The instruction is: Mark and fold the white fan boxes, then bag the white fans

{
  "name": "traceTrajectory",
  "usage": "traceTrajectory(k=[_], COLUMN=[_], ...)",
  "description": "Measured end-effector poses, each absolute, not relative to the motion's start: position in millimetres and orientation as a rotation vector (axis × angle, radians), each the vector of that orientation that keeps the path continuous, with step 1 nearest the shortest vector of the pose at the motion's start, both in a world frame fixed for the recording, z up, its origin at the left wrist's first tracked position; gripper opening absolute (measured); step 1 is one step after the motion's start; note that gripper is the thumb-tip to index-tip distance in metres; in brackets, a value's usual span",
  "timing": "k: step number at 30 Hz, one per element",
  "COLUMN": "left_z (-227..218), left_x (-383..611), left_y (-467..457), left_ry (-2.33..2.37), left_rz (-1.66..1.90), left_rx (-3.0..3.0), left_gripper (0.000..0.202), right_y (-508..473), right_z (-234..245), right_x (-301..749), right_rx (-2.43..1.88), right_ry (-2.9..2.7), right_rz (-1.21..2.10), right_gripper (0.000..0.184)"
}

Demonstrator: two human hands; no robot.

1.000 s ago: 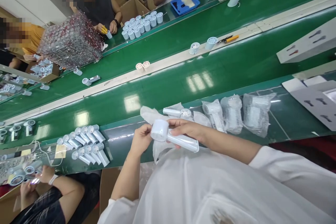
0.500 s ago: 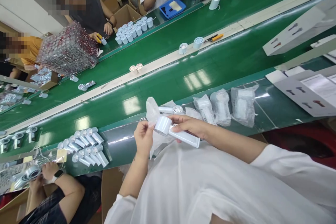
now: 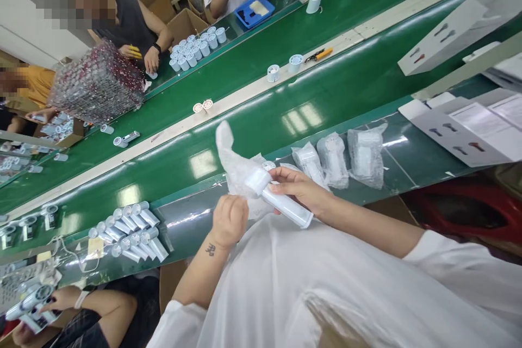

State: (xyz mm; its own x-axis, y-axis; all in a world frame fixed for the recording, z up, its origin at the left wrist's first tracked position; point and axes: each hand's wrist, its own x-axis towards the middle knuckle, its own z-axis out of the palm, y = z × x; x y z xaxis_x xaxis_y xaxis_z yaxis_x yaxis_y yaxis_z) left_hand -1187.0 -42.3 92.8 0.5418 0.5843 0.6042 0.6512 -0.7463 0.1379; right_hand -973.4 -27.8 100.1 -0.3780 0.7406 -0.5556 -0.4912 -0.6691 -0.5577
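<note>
My right hand [image 3: 299,190] grips a light-blue handheld fan [image 3: 287,206] near the joint of its round head and straight handle. The handle points down to the right. A translucent plastic bag [image 3: 236,166] covers the head, its loose end sticking up to the left. My left hand [image 3: 230,220] is closed at the bag's lower left edge, fingers curled on the plastic; the fingertips are hidden. Behind the bag, another fan [image 3: 268,165] lies on the bench, mostly hidden. To the right are several bagged fans [image 3: 333,160].
Several unbagged fans [image 3: 141,231] lie in rows at left. A green conveyor [image 3: 248,119] runs behind the bench [image 3: 191,223]. Printed white boxes [image 3: 457,130] stand at right. A co-worker's hand [image 3: 65,298] holds fans at lower left; other people sit across the belt.
The bag has come over the fan's head, and its loose end reaches higher. My left hand has moved slightly down and curled into a fist. The camera view has shifted a little.
</note>
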Motion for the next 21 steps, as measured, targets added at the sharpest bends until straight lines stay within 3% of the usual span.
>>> traceTrajectory(k=[8, 12, 14, 16, 18, 21], left_z=[100.8, 103.0, 104.6, 110.5, 119.2, 127.8], left_x=[-1140.7, -1132.9, -1128.5, -1124.2, -1118.2, -1098.8], left_y=[-51.7, -47.2, -47.1, -47.2, -46.7, -45.4], left_ry=[-1.49, -1.911, -2.098, -2.219, -2.137, -1.401], left_rz=[-1.182, -1.099, -1.067, -1.13, -1.239, -1.171], left_rx=[-3.095, -3.206, -3.29, -3.316, -3.387, -3.857], left_gripper=[0.006, 0.008, 0.009, 0.009, 0.01, 0.011], right_y=[-40.8, -55.4, -61.4, -65.4, -67.6, -69.2], right_z=[77.4, 86.4, 102.5, 117.6, 122.1, 103.0], right_x=[-975.2, -935.5, -908.7, -881.4, -859.4, -851.4], right_rx=[-1.27, -1.611, -1.607, -1.46, -1.285, -1.294], right_ry=[-0.244, -0.912, -1.346, -1.54, -1.415, -0.772], right_rz=[2.02, 1.774, 1.604, 1.683, 1.988, 2.183], right_gripper=[0.026, 0.032, 0.036, 0.037, 0.039, 0.05])
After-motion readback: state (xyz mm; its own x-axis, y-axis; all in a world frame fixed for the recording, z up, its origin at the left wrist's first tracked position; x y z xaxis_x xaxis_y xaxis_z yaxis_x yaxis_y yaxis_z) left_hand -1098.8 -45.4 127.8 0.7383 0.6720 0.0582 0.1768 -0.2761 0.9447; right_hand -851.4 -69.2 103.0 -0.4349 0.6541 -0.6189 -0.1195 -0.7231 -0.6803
